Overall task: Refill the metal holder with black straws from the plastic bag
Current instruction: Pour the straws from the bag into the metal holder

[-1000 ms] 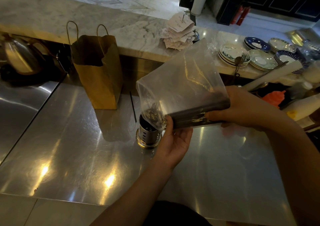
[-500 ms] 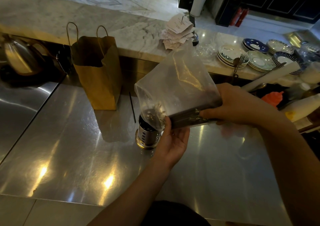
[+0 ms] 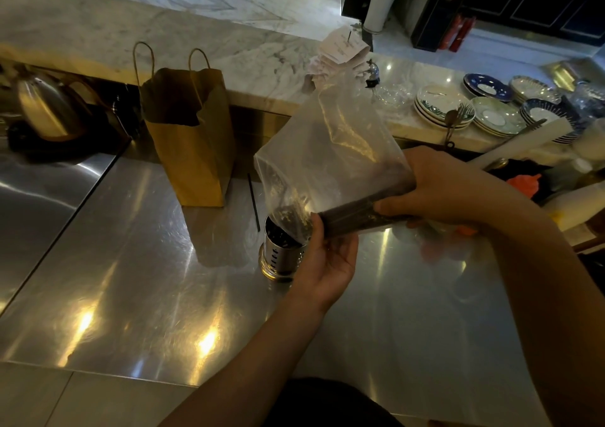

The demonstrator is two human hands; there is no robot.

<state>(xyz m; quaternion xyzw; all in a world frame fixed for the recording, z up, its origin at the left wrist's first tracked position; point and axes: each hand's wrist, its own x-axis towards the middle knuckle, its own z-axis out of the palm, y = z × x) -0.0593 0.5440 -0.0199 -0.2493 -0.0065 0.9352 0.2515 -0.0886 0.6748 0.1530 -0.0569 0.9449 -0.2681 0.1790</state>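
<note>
now the right hand (image 3: 438,191) grips the black straws (image 3: 350,218) through the plastic bag (image 3: 330,151); bundle nearly level, its end by the cupped left hand (image 3: 327,259), just above the metal holder (image 3: 281,256).

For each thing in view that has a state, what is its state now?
Holder: upright, something dark inside.
Plastic bag: held tilted, low end at the holder's mouth.
Straws: bundled inside the plastic bag, nearly level.
Left hand: grips the plastic bag's low end.
Right hand: grips the straws through the plastic bag.
Paper bag: upright, open.
Loose straw: lying on the counter.
Plates: stacked.
</note>
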